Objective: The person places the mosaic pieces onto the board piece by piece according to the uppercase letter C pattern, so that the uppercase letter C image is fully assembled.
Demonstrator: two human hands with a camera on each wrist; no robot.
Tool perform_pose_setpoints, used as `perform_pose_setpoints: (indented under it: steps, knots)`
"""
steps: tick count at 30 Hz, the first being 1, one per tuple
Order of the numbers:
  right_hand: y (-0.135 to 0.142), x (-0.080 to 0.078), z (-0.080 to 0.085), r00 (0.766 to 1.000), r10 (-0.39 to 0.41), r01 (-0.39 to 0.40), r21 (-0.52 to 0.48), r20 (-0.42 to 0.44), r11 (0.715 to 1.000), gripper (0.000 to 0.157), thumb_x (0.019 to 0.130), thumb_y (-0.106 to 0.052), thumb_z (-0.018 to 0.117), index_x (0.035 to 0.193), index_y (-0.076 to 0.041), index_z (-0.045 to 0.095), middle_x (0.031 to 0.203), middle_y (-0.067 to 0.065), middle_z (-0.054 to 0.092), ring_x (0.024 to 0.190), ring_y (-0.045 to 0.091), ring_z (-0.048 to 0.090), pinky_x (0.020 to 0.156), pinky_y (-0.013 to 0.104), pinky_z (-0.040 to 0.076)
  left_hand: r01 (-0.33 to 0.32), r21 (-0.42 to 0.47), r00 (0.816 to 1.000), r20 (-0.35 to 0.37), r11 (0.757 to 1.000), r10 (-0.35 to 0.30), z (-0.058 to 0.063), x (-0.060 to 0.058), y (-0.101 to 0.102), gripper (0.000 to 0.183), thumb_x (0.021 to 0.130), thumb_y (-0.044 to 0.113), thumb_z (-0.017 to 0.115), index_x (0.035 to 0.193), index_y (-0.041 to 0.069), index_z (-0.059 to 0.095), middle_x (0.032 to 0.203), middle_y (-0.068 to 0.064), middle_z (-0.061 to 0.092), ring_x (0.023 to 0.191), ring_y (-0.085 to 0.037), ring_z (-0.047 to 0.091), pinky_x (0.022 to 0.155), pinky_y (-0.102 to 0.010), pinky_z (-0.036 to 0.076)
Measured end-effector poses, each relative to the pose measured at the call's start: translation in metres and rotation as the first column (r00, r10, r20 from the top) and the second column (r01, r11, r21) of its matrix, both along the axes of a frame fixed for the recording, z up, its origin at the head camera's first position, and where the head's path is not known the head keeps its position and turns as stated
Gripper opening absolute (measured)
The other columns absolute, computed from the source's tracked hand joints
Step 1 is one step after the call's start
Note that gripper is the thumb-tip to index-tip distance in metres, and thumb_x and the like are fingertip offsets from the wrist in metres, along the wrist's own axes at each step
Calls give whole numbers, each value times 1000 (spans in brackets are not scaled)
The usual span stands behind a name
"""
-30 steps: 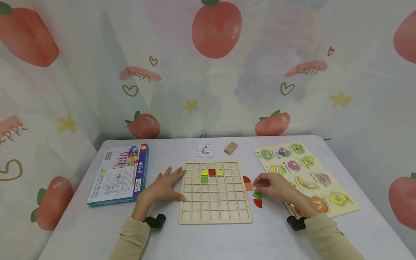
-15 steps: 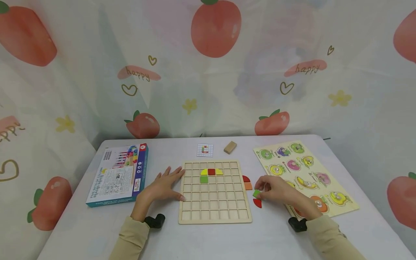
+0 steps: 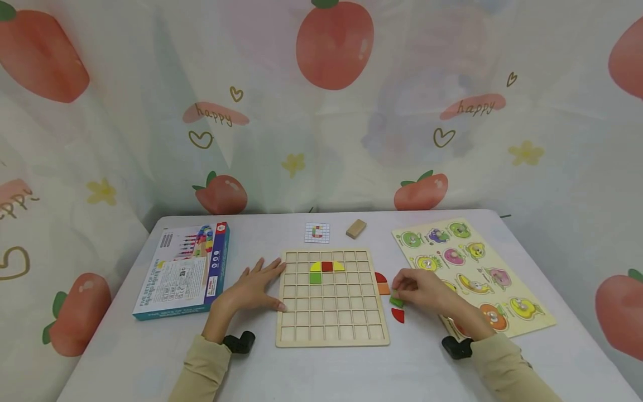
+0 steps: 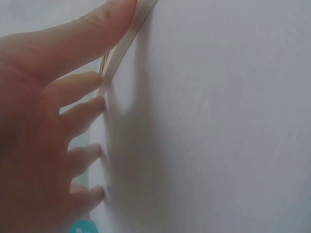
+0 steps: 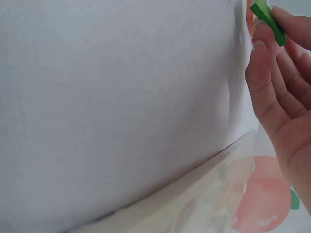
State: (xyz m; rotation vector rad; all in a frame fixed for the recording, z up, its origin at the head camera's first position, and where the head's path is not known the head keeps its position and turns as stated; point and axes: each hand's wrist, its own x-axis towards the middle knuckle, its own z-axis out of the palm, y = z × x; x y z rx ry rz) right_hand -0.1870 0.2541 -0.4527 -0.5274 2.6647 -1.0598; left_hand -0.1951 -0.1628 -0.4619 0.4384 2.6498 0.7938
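My right hand (image 3: pixel 422 287) pinches a small green block (image 5: pixel 268 22) between thumb and fingertips, close over the table just right of the wooden grid board (image 3: pixel 331 332). Fingers spread, my left hand (image 3: pixel 253 287) rests at the board's left edge, its thumb touching the rim in the left wrist view. Set in the board's upper cells are two yellow curved pieces, a red square (image 3: pixel 327 266) between them and a green square (image 3: pixel 315 277) below the left one. Beside the right hand lie a red quarter-round piece (image 3: pixel 398 315), an orange piece (image 3: pixel 383 288) and another red curved piece (image 3: pixel 380 277).
A small pattern card (image 3: pixel 317 233) and a plain wooden block (image 3: pixel 356 228) lie behind the board. At the left is a flat blue-edged box (image 3: pixel 183 271). A fruit picture board (image 3: pixel 474 279) lies at the right, partly under the right forearm.
The right fingers have taken hold of the green block, which was lying on the table, and turned it in their grip. The left hand and the board have stayed put.
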Motion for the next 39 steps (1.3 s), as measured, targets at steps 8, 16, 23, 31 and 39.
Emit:
perform_pose_setpoints:
  steps: [8,16,23,31,39]
  knots:
    - [-6,-3,3,999,52,-51,-74,0,996,10,95,-11,72,105,-9,73,93,-1,71,84,11,67,75,21,58,9,-8,1000,-2,1000,-9,1,0,-1,102,78,39,89,161,13,35,171,-9,24,159,-45,3,125,-68,0]
    - [-25,-11,0,992,111,-101,-141,67,985,17,95,-5,70,112,-5,71,98,5,72,86,15,69,78,19,59,14,-7,1000,-9,1000,-14,-1,-2,-2,103,78,41,88,161,13,35,171,-9,23,159,-45,4,125,-68,0]
    - [-48,-14,4,988,135,-122,-159,76,980,23,93,-1,70,115,-4,72,102,7,73,90,17,70,81,18,58,15,-3,1000,-13,1000,-15,0,-1,-1,102,79,41,88,161,12,36,171,-10,24,159,-45,4,125,-69,1]
    - [-71,-19,4,987,146,-132,-172,68,976,28,91,-3,75,119,0,73,102,7,75,89,15,68,80,19,58,14,-3,1000,-10,1000,-14,1,0,-1,102,79,40,88,161,12,35,171,-10,24,159,-45,4,125,-69,1]
    - [-95,-21,7,992,117,-112,-118,40,987,26,87,-13,83,111,-7,76,96,-1,74,85,10,67,78,20,57,12,-8,1000,-7,1000,-12,1,-1,-1,102,79,41,88,161,12,35,171,-9,23,159,-45,3,125,-68,1]
